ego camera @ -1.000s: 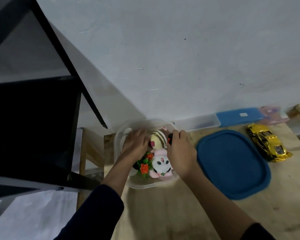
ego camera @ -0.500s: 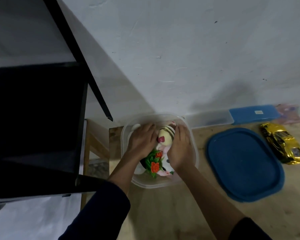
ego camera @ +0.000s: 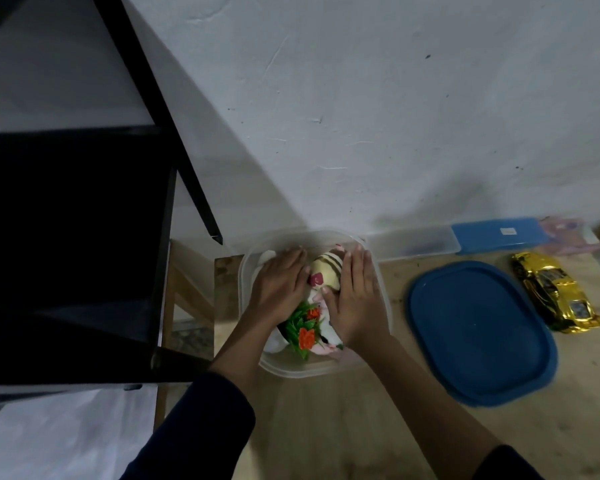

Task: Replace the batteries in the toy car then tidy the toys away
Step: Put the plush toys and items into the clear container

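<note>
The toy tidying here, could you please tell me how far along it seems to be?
Done: several soft toys already sit in the clear tub. In hand: the left hand and right hand press flat on those toys. Left: the gold toy car lies on the table outside the tub, and the blue lid is off beside it. Whether the batteries were changed cannot be seen.

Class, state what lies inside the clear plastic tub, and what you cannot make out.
Inside the clear tub: a cream striped soft toy, green plastic foliage with orange flowers, and a pink-and-white plush. The left hand and right hand cover whatever lies beneath.
</note>
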The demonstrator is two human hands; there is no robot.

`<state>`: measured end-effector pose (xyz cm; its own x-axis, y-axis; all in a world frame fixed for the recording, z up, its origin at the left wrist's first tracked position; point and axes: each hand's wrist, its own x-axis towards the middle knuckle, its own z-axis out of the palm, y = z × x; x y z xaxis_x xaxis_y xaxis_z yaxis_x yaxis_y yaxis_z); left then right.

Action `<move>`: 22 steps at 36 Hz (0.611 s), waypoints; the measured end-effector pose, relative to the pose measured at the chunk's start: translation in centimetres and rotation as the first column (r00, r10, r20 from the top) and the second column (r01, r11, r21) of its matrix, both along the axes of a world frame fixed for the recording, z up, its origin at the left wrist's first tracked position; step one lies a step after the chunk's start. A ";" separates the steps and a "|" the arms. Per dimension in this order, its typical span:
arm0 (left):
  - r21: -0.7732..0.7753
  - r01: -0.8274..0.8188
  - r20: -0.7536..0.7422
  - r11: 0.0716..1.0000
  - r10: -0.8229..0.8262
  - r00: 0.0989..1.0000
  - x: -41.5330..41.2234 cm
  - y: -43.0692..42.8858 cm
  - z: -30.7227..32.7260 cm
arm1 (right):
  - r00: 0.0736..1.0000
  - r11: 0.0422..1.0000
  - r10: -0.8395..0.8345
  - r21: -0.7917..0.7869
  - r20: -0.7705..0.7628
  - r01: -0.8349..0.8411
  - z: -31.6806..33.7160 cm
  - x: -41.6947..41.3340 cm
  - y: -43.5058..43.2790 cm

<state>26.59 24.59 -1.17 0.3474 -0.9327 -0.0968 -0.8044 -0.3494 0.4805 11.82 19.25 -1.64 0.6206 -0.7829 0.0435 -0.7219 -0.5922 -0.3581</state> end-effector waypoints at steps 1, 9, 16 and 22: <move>-0.002 0.002 0.000 1.000 -0.002 1.000 0.1 0.0 -0.2 | 1.000 1.000 -0.020 -0.015 -0.009 0.020 0.0 0.1 0.2; 0.003 -0.007 -0.030 1.000 0.007 1.000 0.3 -0.3 -0.6 | 0.998 0.983 -0.059 0.174 0.015 0.056 -0.4 0.8 -0.1; -0.003 -0.004 -0.020 1.000 0.004 1.000 0.4 -0.5 -0.7 | 0.997 0.975 0.013 0.223 -0.074 0.004 -0.7 0.6 -1.0; -0.022 -0.021 -0.033 1.000 0.021 0.999 0.3 -0.3 -0.5 | 1.000 0.984 0.024 0.174 -0.019 -0.020 0.0 0.6 -1.2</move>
